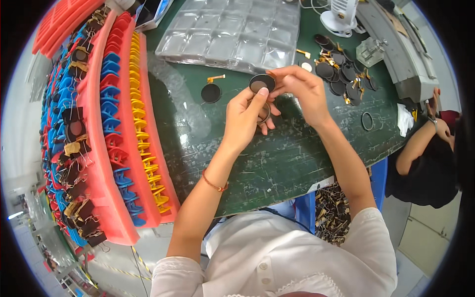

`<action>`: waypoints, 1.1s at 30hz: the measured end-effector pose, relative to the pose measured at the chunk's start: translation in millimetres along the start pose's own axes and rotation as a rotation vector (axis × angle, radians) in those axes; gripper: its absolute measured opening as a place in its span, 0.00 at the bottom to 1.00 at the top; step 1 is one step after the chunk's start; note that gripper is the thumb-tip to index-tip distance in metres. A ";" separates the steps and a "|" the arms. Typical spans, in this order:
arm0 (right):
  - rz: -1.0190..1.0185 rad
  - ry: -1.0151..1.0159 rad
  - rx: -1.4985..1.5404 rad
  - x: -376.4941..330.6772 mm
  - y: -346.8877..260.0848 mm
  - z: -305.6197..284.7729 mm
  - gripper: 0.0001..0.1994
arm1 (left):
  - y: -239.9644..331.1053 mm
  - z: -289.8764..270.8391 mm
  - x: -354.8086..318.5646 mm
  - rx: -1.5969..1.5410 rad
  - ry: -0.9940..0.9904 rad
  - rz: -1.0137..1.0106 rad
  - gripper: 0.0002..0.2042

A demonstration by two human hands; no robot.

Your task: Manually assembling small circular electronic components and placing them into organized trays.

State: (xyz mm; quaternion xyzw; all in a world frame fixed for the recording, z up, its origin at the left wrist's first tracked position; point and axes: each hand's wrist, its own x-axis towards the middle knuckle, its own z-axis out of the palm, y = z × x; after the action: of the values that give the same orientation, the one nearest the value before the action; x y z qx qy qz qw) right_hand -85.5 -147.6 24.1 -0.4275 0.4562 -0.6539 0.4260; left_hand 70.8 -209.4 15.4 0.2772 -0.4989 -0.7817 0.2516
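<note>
Black round flat disc (259,81) is over the scuffed green tabletop (287,161), pinched in my bare left hand (242,119), bare right hand (306,94) at its right edge, grip unclear; from here I'd call it edge handling, next move needing a steady left hold.

A green table (282,171) fills the middle, its top scuffed and scratched, with glare on its left part; its near edge bends with the lens; pale floor (111,282) shows at lower left, crossed by yellow-and-black striped tape (141,258); a cream cabinet (420,242) with a small handle (444,230) stands at lower right; a bright light (16,215) streaks the far left; the rim's surroundings are blurred.
</note>
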 end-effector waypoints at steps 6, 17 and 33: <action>0.184 -0.164 -0.090 4.8 -15.7 -7.3 0.09 | 0.2 -7.4 -1.7 0.031 -0.083 -0.053 0.13; 0.098 0.062 0.030 3.0 -8.5 -8.6 0.07 | -2.8 -23.2 7.1 -0.280 -0.234 0.130 0.26; 0.263 0.001 0.053 0.9 3.2 9.6 0.08 | -0.7 -23.6 9.2 0.109 -0.052 0.179 0.28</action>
State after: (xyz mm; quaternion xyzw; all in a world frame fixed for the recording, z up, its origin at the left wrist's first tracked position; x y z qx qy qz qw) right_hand -76.1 -151.4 23.4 -0.3520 0.4912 -0.6045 0.5190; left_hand 80.3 -230.4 4.8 0.2244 -0.5698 -0.7348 0.2917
